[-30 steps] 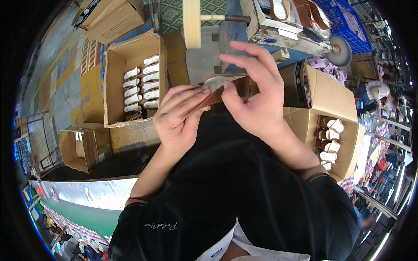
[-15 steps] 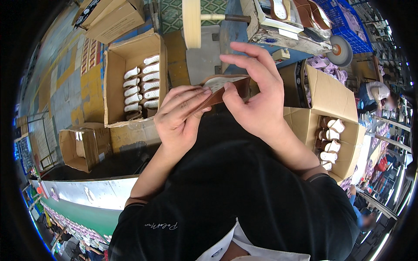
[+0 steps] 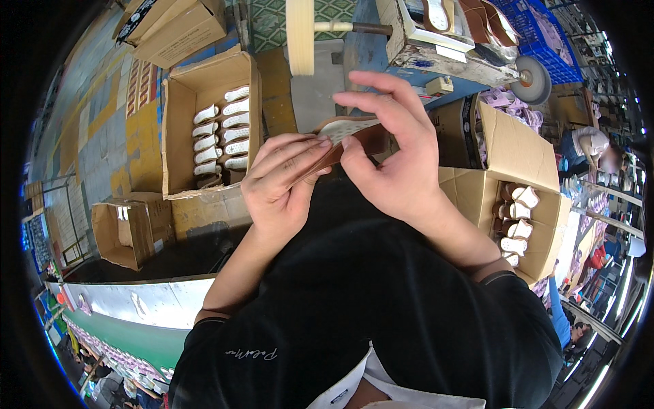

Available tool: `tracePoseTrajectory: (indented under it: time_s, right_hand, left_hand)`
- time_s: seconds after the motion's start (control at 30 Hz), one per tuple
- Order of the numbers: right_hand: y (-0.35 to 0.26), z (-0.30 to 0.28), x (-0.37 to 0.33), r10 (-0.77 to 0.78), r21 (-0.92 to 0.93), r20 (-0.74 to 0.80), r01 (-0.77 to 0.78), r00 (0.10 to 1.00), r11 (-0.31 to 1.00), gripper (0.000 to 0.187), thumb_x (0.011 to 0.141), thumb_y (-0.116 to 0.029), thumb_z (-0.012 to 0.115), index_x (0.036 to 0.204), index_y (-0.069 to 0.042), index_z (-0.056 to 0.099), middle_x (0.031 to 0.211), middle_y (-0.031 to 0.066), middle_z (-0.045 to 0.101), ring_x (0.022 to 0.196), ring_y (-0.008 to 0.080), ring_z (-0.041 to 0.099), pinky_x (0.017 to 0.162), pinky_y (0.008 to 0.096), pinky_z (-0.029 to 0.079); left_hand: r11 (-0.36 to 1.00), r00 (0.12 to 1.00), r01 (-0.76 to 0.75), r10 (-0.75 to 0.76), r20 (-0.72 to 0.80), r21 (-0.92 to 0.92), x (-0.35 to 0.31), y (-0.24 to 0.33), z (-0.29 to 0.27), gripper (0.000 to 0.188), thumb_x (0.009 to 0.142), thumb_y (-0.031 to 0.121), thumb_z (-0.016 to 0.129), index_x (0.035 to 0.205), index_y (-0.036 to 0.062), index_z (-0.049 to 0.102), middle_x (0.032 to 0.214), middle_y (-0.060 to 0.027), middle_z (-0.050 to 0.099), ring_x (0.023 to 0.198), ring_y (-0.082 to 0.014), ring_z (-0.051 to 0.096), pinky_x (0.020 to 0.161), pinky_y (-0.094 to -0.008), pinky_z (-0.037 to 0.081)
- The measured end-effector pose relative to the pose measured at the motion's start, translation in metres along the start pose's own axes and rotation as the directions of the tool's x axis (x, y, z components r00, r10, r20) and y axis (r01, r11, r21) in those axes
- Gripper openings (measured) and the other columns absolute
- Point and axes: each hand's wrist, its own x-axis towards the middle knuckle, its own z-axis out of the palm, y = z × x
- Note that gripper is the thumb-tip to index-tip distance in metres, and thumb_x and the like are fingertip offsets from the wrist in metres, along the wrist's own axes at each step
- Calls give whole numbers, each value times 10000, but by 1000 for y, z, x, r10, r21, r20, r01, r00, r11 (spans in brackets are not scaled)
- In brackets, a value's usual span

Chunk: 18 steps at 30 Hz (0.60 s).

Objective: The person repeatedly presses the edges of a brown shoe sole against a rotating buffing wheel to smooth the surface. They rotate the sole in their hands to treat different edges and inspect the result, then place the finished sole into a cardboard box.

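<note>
A brown shoe piece (image 3: 362, 142) with a white, dotted inner face is held in front of my chest. My left hand (image 3: 283, 178) pinches its left end, fingers laid over the white side and thumb beneath. At the other end, my right hand (image 3: 402, 146) has its index and middle fingers stretched out above the piece. The right thumb tip rests at the brown wall; the remaining right fingers are mostly hidden. Just beyond both hands is a pale cylindrical wheel (image 3: 300, 37) on a shaft.
A carton (image 3: 211, 71) of white-faced shoe pieces stands left; another carton (image 3: 553, 218) with similar pieces stands right. A worn machine bench (image 3: 436, 58) carries a grey grinding wheel (image 3: 533, 80). Behind it is a blue crate (image 3: 555, 54). A smaller carton (image 3: 112, 232) sits lower left.
My right hand has shifted slightly left along the shoe piece, and its outstretched fingers have moved left too. The left hand keeps its hold in the same place.
</note>
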Motion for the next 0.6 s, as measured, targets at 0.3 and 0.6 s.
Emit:
tracePoseTrajectory:
  time_s: [0.3,0.6]
  right_hand:
    - [3,-10,7,-50,-94,34,53,998,994,514,839,56,765,1336,-68,810,1498,175,695,1333,327,716,1142,434,564]
    - [-1,-2,3,-24,-23,16,24,1000,999,492,798,4,790,1280,-87,822,1458,155,721,1300,370,714,1104,456,575]
  left_hand:
    - [1000,1000,-12,12,10,2,1,-1,-2,320,927,-12,886,1242,45,888,1215,-89,871,1176,-303,780,1016,-398,637]
    - [1000,1000,-24,23,14,17,1,-3,0,323,926,-8,883,1245,42,887,1214,-91,870,1174,-305,782,1018,-406,638]
